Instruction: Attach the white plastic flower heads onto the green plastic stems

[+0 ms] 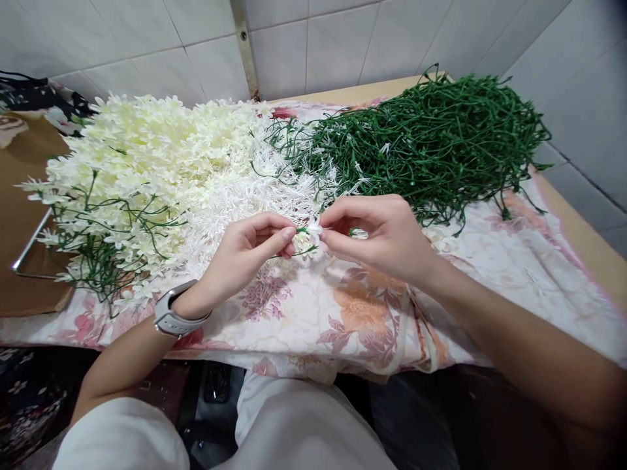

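My left hand (252, 251), with a grey watch on the wrist, pinches a thin green plastic stem (304, 250) between thumb and fingers. My right hand (379, 232) pinches a small white plastic flower (314, 229) at the tip of that stem. Both hands meet over a floral cloth (343, 313) on the table. Just behind them lies a heap of loose white flower pieces (245, 189).
A big pile of cream flower sprigs on green stems (137, 156) fills the left. A mound of bare green stems (431, 140) lies at the back right. Brown cardboard (19, 228) sits at the far left. White tiled walls close in behind and right.
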The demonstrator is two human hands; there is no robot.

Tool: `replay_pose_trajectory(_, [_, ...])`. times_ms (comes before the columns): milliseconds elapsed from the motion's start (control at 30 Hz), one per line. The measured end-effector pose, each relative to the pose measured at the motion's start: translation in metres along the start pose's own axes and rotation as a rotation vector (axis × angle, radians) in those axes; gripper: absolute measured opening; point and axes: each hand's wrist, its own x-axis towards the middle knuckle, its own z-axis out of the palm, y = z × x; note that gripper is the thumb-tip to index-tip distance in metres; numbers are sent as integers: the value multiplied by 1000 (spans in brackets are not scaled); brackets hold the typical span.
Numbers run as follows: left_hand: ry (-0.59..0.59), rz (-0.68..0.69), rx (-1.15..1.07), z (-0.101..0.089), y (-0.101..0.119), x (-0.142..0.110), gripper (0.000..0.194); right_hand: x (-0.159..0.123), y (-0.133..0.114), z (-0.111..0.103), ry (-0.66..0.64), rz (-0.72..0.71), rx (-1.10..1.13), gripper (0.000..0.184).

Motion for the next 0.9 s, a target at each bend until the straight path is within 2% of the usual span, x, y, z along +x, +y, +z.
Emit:
replay_pose_trajectory(233, [-7,62,101,1,0,-1,11,-1,-1,2,-16,-32,-38,13])
replay_pose_trajectory(433, [32,150,236,2,0,-3,10,0,1,3,-15,-21,-12,9])
replay_pose_trajectory(667, [69,296,421,3,-6,-5,8,1,8,6,-46,0,7,6])
replay_pose_trajectory(800, [104,354,405,3,-9,-5,8,0,8,9,-30,-17,-7,9])
replay_pose_trajectory(900, [145,320,352,3,-11,-5,19,-1,8,12,-16,-31,-36,10])
